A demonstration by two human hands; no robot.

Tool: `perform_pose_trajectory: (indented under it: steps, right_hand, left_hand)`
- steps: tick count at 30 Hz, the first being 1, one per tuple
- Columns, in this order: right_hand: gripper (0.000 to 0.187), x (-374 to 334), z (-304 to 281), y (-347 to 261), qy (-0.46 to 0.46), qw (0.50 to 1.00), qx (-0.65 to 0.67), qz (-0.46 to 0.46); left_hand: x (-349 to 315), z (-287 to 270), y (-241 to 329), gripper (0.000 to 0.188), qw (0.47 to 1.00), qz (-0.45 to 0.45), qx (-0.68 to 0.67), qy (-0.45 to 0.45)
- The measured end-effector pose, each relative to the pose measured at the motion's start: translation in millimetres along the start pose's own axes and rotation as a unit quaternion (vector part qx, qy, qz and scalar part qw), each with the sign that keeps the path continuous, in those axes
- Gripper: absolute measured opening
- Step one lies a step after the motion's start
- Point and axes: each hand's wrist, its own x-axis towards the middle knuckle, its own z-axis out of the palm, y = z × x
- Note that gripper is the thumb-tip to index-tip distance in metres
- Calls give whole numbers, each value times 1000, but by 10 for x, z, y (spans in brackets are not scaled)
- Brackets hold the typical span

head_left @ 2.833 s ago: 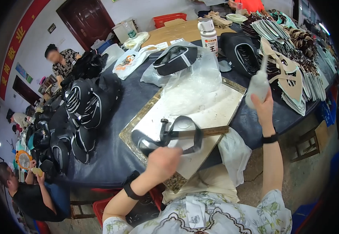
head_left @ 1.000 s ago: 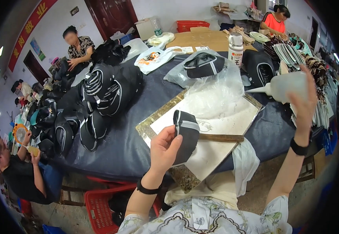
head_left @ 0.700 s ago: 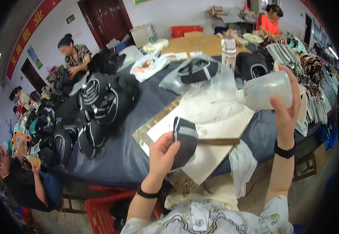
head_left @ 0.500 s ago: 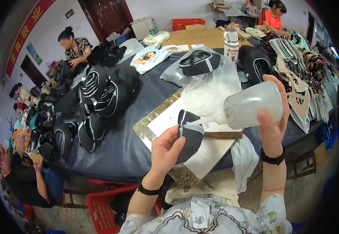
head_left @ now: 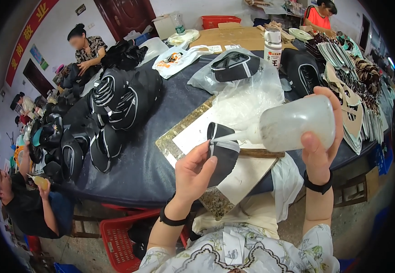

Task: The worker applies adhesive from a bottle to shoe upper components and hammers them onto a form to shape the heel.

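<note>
My left hand [head_left: 192, 173] pinches the near left edge of a black fabric shoe upper [head_left: 224, 166] with pale trim round its opening. My right hand [head_left: 319, 152] grips a cloudy, translucent squeeze bottle [head_left: 293, 123], tilted nearly on its side. Its long thin nozzle points left, and the tip is at the pale trim, close to my left fingertips. Whether anything flows from it cannot be made out. Beneath the upper lies a white board [head_left: 193, 136] on a speckled slab [head_left: 168, 143], with a brown wooden bar [head_left: 265, 154] across it.
Heaped black shoe uppers [head_left: 129, 100] cover the table's left side. A clear plastic bag [head_left: 247, 98] with another black upper [head_left: 235, 68] lies beyond the board. Stacked cut pieces [head_left: 343, 95] fill the right. A red basket [head_left: 115, 241] stands below the table edge. Several people work nearby.
The nozzle tip and my left fingertips have shifted slightly up along the trim. The shoe upper has turned a little in my left hand. Both hands keep their hold.
</note>
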Motion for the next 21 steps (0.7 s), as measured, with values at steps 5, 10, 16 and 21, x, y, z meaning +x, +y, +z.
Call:
perform_pose_trajectory:
  steps: [5,10,16,21]
  right_hand:
    - [72,-21,15,-18,-37,999,-36,0]
    - [73,-46,-21,-3,-59,997,-48,-25]
    - [73,-63,-68,78,37,996,-48,-63]
    - [72,-109,-82,76,-19,998,-59,-18]
  left_hand:
    - [9,11,28,38,1000,-3,10,-2]
    - [12,34,59,38,1000,-18,6,-10]
    - [39,13,69,37,999,-21,-25,-22]
    - [45,17,66,37,999,-29,-22,-21]
